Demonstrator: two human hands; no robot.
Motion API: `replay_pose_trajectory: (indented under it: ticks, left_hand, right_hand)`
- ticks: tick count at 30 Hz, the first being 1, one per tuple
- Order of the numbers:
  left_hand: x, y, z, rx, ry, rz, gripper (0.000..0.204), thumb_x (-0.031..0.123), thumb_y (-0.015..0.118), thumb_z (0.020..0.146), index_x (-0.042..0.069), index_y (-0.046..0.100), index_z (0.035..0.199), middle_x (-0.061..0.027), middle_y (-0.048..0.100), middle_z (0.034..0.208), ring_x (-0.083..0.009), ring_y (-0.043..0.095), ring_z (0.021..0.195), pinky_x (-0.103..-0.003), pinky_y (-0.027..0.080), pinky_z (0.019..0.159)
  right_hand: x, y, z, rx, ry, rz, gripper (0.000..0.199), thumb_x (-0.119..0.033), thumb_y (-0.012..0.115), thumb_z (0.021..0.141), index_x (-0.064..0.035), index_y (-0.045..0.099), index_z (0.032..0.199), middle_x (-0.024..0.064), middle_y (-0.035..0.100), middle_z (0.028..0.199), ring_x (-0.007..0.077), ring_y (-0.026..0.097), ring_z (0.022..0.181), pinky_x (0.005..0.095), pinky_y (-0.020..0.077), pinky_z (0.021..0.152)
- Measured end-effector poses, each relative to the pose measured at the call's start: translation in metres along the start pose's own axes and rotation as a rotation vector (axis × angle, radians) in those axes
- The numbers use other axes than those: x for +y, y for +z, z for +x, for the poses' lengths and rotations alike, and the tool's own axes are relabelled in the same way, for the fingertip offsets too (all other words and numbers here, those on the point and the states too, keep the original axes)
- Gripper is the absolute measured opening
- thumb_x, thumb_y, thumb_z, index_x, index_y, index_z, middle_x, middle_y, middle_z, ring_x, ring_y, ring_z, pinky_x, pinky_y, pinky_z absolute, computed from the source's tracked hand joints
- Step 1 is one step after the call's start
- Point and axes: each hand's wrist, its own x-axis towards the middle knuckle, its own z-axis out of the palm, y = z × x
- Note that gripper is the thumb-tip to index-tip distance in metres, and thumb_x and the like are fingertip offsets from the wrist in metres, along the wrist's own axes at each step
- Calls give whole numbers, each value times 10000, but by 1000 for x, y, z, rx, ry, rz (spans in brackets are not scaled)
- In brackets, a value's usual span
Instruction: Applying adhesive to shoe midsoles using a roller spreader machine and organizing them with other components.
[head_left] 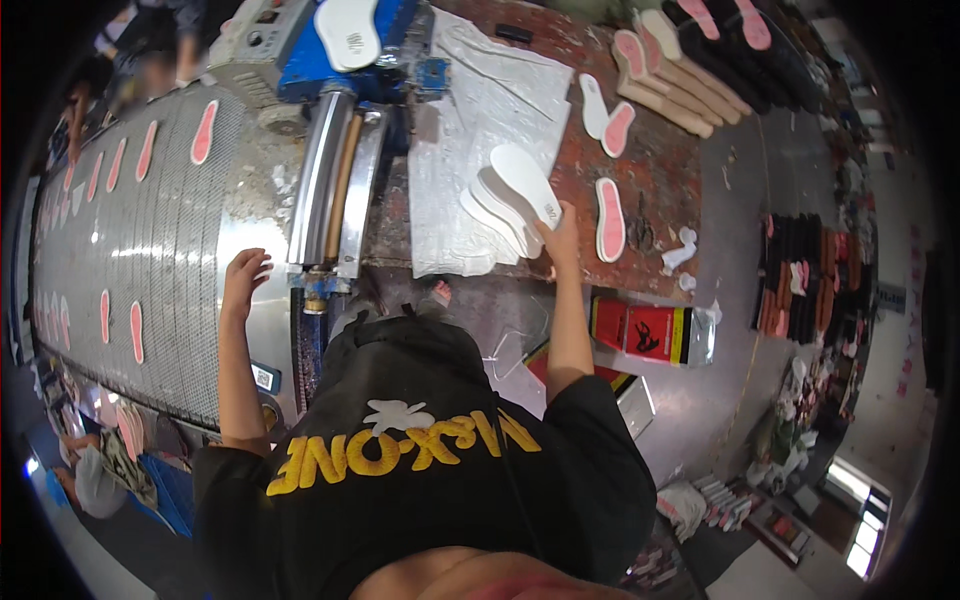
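Note:
My right hand [560, 243] pinches the near end of a white insole [522, 178], which is tilted above a small stack of white insoles [495, 215] on a crumpled white sheet [440, 150]. How many insoles are in the grip cannot be made out. Off to the left, my left hand [246, 276] hovers by the metal rollers [325, 190] of a blue machine, its fingers loosely bent and apart, holding nothing. Another white insole [348, 35] lies on top of that machine. Pink-faced insoles [610, 220] rest on the worn red-brown table right of the sheet.
A conveyor belt [170, 250] on the left carries several pink insoles. A grey control box [262, 35] stands behind the rollers. Bundled insoles [670, 85] lie at the table's far right. Red and yellow packages [645, 330] sit below its near edge. Other people are at far left.

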Motion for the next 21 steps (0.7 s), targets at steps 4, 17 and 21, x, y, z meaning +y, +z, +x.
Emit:
replay_pose_trajectory:
  ticks: [4, 17, 21]
  left_hand:
    - [53, 8, 19, -140, 307, 271, 367, 112, 623, 781, 9, 553, 1126, -82, 610, 1052, -184, 587, 961, -283, 457, 818]
    - [135, 36, 37, -581, 965, 734, 798, 155, 731, 622, 14, 369, 1318, -187, 389, 1351, -310, 360, 1265, -366, 287, 1052]
    - [135, 22, 53, -410, 1055, 796, 703, 192, 752, 594, 20, 441, 1200, -154, 481, 1214, -330, 433, 1144, -381, 360, 970]
  right_hand:
    - [-79, -11, -18, -230, -232, 178, 564, -90, 713, 678, -4, 478, 1185, 181, 551, 1119, 283, 541, 1037, 321, 418, 884]
    - [-241, 114, -60, -397, -514, 55, 606, -113, 711, 705, -9, 460, 1247, 160, 517, 1215, 269, 492, 1150, 336, 404, 938]
    - [-241, 131, -87, -337, -371, 185, 579, -42, 644, 746, -2, 410, 1274, 179, 490, 1242, 278, 470, 1186, 366, 405, 957]
